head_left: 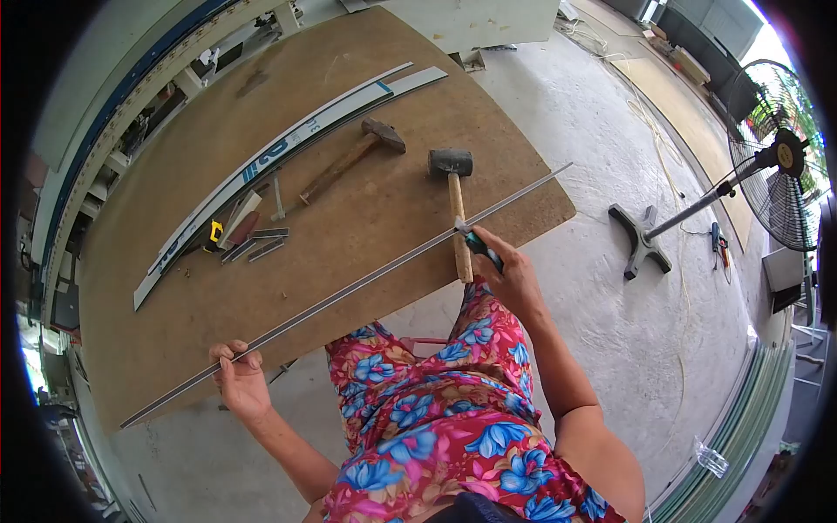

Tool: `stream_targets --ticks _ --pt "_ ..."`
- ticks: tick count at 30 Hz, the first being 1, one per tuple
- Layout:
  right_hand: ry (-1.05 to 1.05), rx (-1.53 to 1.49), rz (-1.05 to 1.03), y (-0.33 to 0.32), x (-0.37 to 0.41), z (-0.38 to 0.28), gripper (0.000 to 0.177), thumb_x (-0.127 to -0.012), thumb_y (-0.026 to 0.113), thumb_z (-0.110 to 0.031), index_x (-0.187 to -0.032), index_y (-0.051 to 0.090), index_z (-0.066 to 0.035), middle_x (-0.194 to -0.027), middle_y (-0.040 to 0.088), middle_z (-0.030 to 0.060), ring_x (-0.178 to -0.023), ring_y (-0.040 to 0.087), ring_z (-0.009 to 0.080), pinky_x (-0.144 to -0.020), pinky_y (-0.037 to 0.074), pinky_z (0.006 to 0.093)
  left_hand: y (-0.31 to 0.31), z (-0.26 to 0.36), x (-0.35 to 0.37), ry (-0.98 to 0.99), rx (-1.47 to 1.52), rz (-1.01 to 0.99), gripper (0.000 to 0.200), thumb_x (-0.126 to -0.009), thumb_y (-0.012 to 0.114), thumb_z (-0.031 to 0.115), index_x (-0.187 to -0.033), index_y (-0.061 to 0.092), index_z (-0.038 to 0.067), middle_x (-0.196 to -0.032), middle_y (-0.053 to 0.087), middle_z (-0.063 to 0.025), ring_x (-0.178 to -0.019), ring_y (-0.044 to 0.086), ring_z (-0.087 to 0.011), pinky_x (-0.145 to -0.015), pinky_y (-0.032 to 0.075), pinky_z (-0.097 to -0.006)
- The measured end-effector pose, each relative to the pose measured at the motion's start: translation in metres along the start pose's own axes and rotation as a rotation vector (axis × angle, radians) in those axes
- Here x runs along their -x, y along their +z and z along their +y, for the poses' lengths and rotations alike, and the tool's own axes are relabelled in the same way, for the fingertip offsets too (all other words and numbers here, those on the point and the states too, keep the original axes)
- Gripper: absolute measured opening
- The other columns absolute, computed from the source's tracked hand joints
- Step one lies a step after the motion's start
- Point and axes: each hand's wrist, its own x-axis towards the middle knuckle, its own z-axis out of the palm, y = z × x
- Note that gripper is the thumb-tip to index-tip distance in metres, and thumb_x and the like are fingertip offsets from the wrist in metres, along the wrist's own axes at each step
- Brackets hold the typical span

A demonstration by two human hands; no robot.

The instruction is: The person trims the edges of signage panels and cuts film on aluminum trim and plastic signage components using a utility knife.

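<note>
A long thin grey metal strip [349,288] lies along the near edge of a brown board table [174,288]. My left hand [237,376] grips the strip near its left end, fingers curled over it. My right hand [506,272] holds a small teal-handled tool [478,244] whose tip touches the strip. A black rubber mallet [453,196] with a wooden handle lies right beside that hand, its handle crossing under the strip.
A steel hammer [353,157], long white profiles [279,157], short metal pieces [257,244] and a yellow item [214,234] lie farther back on the board. A standing fan [767,183] is on the concrete floor to the right. Shelving runs along the left.
</note>
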Motion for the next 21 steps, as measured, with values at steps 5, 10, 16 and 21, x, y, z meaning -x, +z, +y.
stream_targets --ticks 5,10,16,21 --pt "0.115 -0.034 0.011 -0.012 -0.011 0.014 0.044 -0.085 0.059 -0.014 -0.129 0.056 -0.015 -0.103 0.065 0.0198 -0.092 0.065 0.0322 -0.08 0.049 0.0359 -0.002 -0.002 0.001 -0.002 0.02 0.003 0.013 -0.094 0.055 0.019 -0.098 0.054 0.006 -0.097 0.059 -0.0101 -0.069 0.05 -0.016 -0.064 0.039 -0.0291" --pt "-0.043 -0.123 -0.074 -0.001 0.007 -0.007 0.044 -0.084 0.059 -0.014 -0.128 0.057 -0.014 -0.103 0.066 0.0192 -0.092 0.065 0.0298 -0.08 0.049 0.0345 -0.005 -0.001 0.0 -0.003 0.022 0.028 0.013 -0.094 0.055 0.019 -0.098 0.054 0.006 -0.097 0.059 -0.0099 -0.07 0.05 -0.0158 -0.064 0.039 -0.0288" --pt "0.108 -0.077 -0.038 -0.008 -0.012 0.013 0.043 -0.085 0.06 -0.014 -0.128 0.056 -0.015 -0.105 0.066 0.0177 -0.095 0.064 0.0325 -0.083 0.048 0.0357 -0.007 0.002 0.0 0.001 0.012 0.025 0.013 -0.094 0.053 0.019 -0.098 0.054 0.007 -0.098 0.059 -0.0096 -0.072 0.05 -0.0149 -0.063 0.038 -0.0275" --pt "-0.024 -0.04 0.031 -0.01 -0.015 0.027 0.043 -0.084 0.058 -0.013 -0.127 0.057 -0.014 -0.103 0.067 0.018 -0.092 0.065 0.0315 -0.081 0.049 0.0359 -0.017 0.012 0.0 0.041 0.001 0.035 0.013 -0.095 0.052 0.019 -0.099 0.055 0.007 -0.097 0.059 -0.0087 -0.07 0.048 -0.014 -0.063 0.037 -0.0271"
